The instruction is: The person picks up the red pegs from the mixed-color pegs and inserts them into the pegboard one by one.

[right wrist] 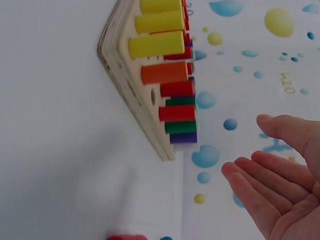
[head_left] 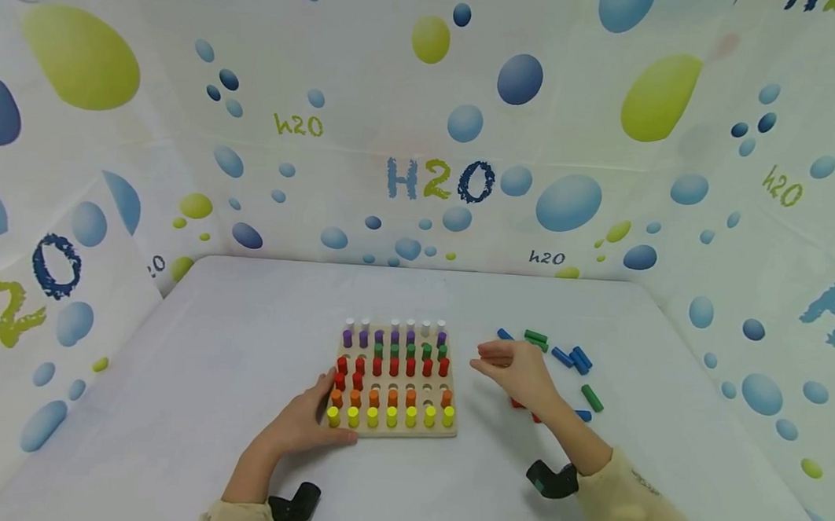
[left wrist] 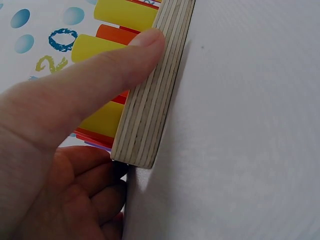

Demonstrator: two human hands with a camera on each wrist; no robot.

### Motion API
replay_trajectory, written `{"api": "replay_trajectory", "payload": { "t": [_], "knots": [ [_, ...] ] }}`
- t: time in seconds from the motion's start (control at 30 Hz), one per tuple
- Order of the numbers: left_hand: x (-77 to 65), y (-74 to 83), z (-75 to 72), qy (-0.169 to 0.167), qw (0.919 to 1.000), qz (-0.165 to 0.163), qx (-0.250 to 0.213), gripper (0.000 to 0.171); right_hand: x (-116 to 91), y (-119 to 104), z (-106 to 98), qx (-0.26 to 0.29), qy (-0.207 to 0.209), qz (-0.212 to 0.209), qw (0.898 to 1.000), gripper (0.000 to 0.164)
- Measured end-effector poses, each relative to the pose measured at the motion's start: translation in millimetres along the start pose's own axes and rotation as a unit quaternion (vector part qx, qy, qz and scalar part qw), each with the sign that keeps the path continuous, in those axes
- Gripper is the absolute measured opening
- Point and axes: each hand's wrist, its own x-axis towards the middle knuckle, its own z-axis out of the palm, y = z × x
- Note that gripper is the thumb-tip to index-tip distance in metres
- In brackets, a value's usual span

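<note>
A wooden pegboard [head_left: 400, 434] lies on the table, with rows of white, purple, green, red, orange and yellow pegs standing in it. Several holes are bare, mostly in the second red row. My left hand [head_left: 304, 421] holds the board's front left corner. In the left wrist view the thumb [left wrist: 145, 45] presses the layered front edge, and the other fingers curl beside the corner. My right hand [head_left: 525, 374] hovers to the right of the board, fingers extended and nothing between them. The right wrist view shows thumb and fingertips [right wrist: 231, 169] apart.
Loose pegs lie right of the board: green [head_left: 591, 398], blue [head_left: 562, 357] and red [head_left: 517, 403], some partly hidden by the right hand and forearm. A white table [head_left: 169, 405] meets a patterned backdrop [head_left: 350, 202] at the back and sides.
</note>
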Motion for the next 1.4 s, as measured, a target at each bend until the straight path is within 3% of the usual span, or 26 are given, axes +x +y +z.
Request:
{"api": "replay_trajectory", "payload": {
  "t": [0.43, 0.67, 1.0, 1.4],
  "knots": [
    [0.5, 1.0, -0.9, 0.003, 1.0, 0.001, 0.006, 0.115, -2.7, 19.9, -18.4, -0.052, 0.017, 0.031, 0.998, 0.033],
    [1.1, 0.2, -1.6, 0.004, 1.0, 0.004, 0.005, 0.116, -1.2, 27.5, -18.3, -0.106, -0.01, 0.063, 0.992, 0.03],
    [1.5, -0.5, -1.7, 0.004, 0.9997, 0.014, 0.017, 0.115, 3.3, 35.3, -15.7, -0.172, -0.038, 0.08, 0.981, 0.022],
    [1.4, -1.4, 1.1, 0.002, 1.0, 0.007, 0.007, 0.116, 12.0, 32.0, -14.3, -0.276, -0.086, 0.065, 0.955, 0.018]
  ]
}}
